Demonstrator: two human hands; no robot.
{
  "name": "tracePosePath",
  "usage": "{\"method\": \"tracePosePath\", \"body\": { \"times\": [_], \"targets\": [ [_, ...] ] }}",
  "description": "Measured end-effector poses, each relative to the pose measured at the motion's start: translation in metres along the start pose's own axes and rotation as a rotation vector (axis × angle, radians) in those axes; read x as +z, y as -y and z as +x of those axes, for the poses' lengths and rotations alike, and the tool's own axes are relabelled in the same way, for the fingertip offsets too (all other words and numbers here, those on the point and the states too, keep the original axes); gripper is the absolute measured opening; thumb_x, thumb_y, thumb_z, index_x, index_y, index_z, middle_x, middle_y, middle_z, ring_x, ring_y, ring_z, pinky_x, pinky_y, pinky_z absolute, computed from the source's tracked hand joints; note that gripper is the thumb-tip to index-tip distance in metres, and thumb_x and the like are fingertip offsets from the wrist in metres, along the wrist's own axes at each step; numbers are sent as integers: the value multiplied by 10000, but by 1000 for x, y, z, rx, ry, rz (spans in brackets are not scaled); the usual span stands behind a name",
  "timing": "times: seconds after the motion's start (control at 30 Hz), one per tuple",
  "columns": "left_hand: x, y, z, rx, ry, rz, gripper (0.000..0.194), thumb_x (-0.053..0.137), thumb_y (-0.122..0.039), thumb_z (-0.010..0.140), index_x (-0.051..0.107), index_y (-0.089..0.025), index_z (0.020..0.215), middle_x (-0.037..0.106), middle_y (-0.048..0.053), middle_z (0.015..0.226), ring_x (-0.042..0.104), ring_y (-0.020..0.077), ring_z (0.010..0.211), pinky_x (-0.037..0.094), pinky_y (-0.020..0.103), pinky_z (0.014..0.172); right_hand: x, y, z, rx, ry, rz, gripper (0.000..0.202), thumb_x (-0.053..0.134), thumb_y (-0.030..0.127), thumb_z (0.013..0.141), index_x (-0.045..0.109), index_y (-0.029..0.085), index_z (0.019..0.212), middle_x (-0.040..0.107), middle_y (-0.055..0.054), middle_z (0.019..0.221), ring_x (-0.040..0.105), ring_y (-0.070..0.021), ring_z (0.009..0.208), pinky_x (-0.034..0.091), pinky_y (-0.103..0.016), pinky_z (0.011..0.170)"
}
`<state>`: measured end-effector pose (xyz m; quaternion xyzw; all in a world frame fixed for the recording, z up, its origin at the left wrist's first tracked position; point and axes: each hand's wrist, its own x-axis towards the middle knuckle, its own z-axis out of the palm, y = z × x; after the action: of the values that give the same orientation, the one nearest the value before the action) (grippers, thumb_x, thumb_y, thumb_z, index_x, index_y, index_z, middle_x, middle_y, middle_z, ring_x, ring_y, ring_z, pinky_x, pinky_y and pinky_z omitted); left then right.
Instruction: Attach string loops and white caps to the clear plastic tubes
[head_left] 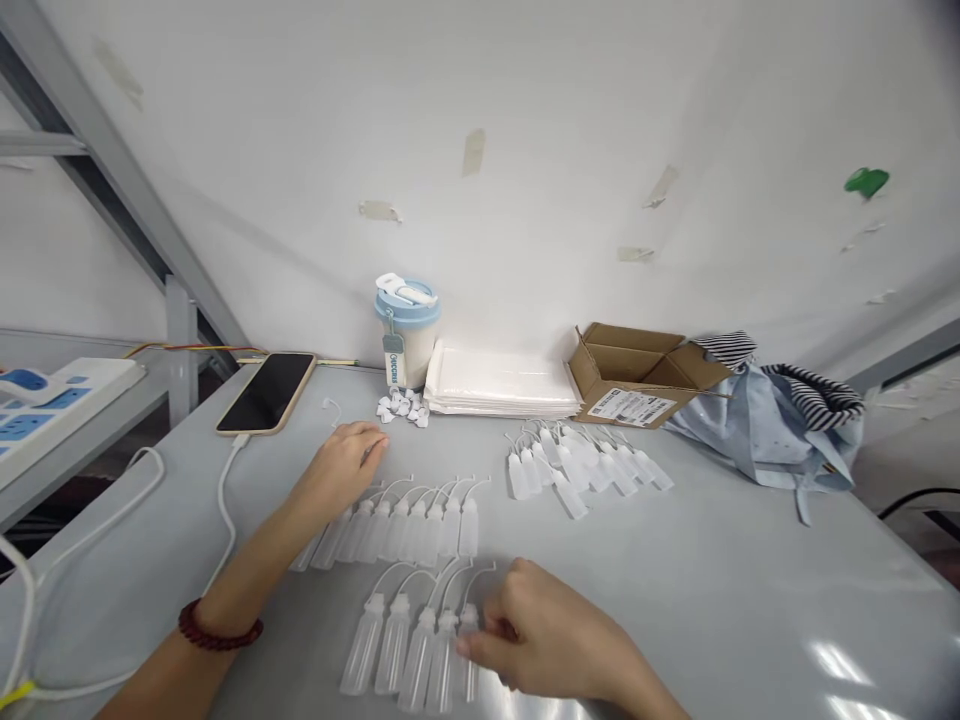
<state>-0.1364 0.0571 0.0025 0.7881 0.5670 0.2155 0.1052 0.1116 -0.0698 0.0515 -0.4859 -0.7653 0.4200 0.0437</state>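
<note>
My left hand (349,462) is over the far row of small clear plastic squeeze bottles (415,532), just short of a little pile of white caps (403,405). Its fingers are bent together with the thumb; whatever may be between them is hidden. At the near row, my right hand (544,632) has its thumb and curled fingers on the rightmost squeeze bottle (470,665), partly covering it. The other bottles of that row (406,645) lie side by side to its left, thin curved cap straps pointing away from me.
More bottles (574,465) lie loosely heaped farther right. Behind stand a blue-lidded cup (412,335), a stack of white packets (504,382), an open cardboard box (637,385) and a blue cloth bag (750,430). A phone (268,393) with a white cable (225,500) lies left.
</note>
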Motion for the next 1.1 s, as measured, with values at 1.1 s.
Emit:
{"method": "tracePosePath", "body": {
  "times": [1.1],
  "targets": [
    [-2, -9, -5, 176, 111, -97, 306, 421, -346, 871, 659, -182, 974, 629, 91, 959, 558, 268, 976, 458, 413, 873, 1, 4, 0, 197, 48, 9, 362, 477, 170, 689, 375, 185, 342, 361, 61, 309, 409, -69, 324, 414, -175, 517]
  ]
}}
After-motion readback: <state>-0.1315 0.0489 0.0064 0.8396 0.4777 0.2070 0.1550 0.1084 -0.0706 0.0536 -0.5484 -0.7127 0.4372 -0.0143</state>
